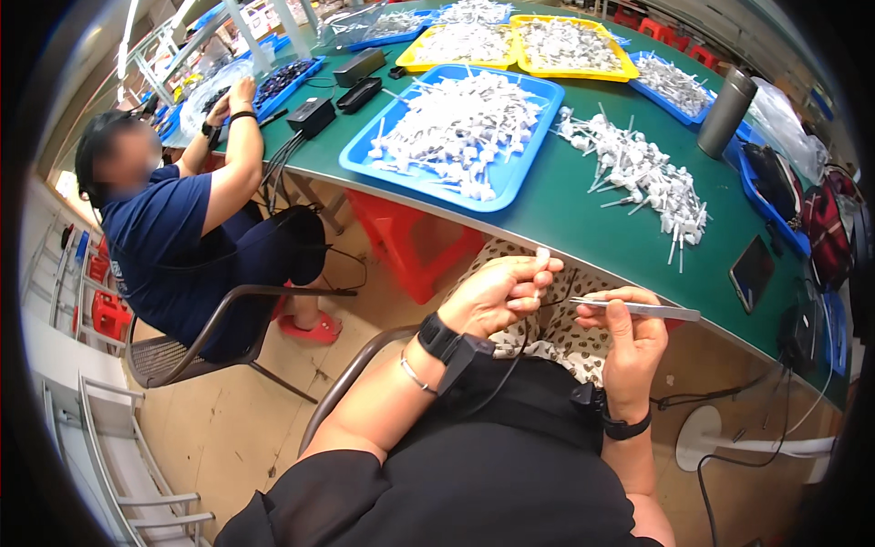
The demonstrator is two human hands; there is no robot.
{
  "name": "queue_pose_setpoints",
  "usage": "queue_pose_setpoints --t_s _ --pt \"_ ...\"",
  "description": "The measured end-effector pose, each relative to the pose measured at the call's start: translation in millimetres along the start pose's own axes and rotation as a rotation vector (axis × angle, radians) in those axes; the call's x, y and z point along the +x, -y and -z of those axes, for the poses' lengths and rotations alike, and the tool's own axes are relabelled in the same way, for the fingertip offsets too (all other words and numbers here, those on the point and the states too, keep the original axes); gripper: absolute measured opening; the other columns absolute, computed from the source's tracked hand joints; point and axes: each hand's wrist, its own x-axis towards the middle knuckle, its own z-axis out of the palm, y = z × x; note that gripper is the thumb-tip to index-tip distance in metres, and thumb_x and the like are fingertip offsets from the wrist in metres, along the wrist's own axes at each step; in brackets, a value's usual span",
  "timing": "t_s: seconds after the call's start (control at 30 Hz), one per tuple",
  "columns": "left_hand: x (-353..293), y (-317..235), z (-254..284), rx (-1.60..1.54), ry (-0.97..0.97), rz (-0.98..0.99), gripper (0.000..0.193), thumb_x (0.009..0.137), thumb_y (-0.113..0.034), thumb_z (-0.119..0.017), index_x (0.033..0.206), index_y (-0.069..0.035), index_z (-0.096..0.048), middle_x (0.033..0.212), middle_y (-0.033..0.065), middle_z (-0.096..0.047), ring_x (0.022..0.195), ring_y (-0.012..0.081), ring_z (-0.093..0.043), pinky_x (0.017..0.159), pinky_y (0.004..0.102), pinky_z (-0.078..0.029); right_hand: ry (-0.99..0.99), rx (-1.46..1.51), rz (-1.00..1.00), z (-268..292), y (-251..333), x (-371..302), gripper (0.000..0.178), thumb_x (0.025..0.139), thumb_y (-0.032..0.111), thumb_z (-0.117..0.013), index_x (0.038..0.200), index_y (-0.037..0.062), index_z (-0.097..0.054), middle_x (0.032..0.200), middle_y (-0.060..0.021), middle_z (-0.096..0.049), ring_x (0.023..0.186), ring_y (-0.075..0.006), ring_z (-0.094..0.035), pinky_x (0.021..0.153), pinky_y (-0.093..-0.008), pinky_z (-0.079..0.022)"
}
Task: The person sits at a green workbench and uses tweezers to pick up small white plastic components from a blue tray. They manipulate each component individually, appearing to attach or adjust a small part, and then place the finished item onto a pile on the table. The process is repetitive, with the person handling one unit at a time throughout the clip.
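My left hand (499,292) is closed on a small white plastic part (542,258), held up over my lap below the table edge. My right hand (629,337) grips metal tweezers (638,310) that lie level, their tips pointing left at the part. Both wrists carry black bands. A loose heap of white plastic parts (643,173) lies on the green table (565,210) just beyond my hands. A blue tray (456,137) piled with the same parts sits to its left.
A person in dark blue (173,237) sits at the left, both hands up at the table. Yellow trays (510,41) and more blue trays stand at the back. A grey flask (726,111), a phone (752,271), bags and cables are at right.
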Motion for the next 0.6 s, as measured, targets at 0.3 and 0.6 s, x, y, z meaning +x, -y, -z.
queue_pose_setpoints --t_s 0.3,0.6 --pt "-39.5 -90.8 -50.1 1.028 -0.148 -0.672 0.029 0.101 -0.030 -0.063 0.111 -0.005 -0.073 0.086 -0.0053 -0.067 0.062 -0.0004 -0.045 0.053 0.0181 -0.035 -0.139 0.013 0.153 20.0 13.4 11.1 0.020 0.104 0.016 -0.059 0.109 -0.0034 -0.058 0.098 -0.0160 -0.070 0.086 -0.0219 -0.072 0.075 -0.0343 -0.062" --pt "22.2 -131.3 -56.3 1.999 -0.356 -1.266 0.030 0.089 -0.013 -0.073 0.115 0.001 -0.070 0.123 0.0199 -0.067 0.117 0.0371 -0.062 0.102 0.0406 -0.049 -0.182 0.011 0.233 28.9 23.6 14.1 0.021 0.104 0.017 -0.060 0.109 -0.0032 -0.059 0.098 -0.0160 -0.071 0.084 -0.0209 -0.072 0.074 -0.0323 -0.061"
